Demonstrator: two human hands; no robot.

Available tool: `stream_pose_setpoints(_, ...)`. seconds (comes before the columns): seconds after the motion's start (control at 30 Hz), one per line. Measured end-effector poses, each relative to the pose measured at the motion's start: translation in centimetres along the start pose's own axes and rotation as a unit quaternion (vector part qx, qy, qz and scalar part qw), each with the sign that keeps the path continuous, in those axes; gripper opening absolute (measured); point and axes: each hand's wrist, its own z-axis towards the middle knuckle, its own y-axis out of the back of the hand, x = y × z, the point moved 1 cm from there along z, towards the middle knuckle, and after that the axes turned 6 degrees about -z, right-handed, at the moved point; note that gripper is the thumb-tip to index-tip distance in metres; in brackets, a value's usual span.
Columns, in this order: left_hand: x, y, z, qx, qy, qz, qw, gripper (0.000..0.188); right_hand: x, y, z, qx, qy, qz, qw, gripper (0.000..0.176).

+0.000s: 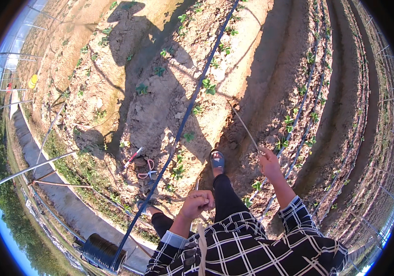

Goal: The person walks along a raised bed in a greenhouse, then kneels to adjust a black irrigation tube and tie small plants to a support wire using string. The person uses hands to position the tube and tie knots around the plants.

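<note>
My right hand is closed around the near end of a thin stick, which slants away over the soil furrow. My left hand is curled into a fist in front of my body. A thin pale rod shows above that fist; whether the fist grips it is hidden. Left of my feet, scissors with pale reddish handles lie on the soil. Beside them is a red and white tool, too small to identify. A black drip irrigation hose runs diagonally along the planted bed, left of both hands.
The hose leads to a black coiled roll at lower left. Young leafy plants grow along the raised beds. Two drip lines run along the bed at right. Metal poles and a concrete channel border the left side.
</note>
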Motion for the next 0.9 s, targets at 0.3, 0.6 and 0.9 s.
stream_pose_setpoints(0.3, -2.3, -6.5, 5.4, 0.137, 0.068, -0.035, 0.988, 0.020, -3.0, 5.6, -5.1, -0.085, 0.026, -0.189, 0.978, 0.034)
stream_pose_setpoints(0.6, -5.7, -9.6, 9.9, 0.217, 0.127, -0.088, 0.964, 0.015, 2.9, -0.6, 1.3, -0.064, 0.142, -0.071, 0.985, 0.037)
stream_pose_setpoints(0.9, -12.9, -5.8, 21.1, 0.200, 0.194, -0.066, 0.958, 0.012, 9.9, -7.7, 11.8, -0.045, 0.072, -0.024, 0.996, 0.033)
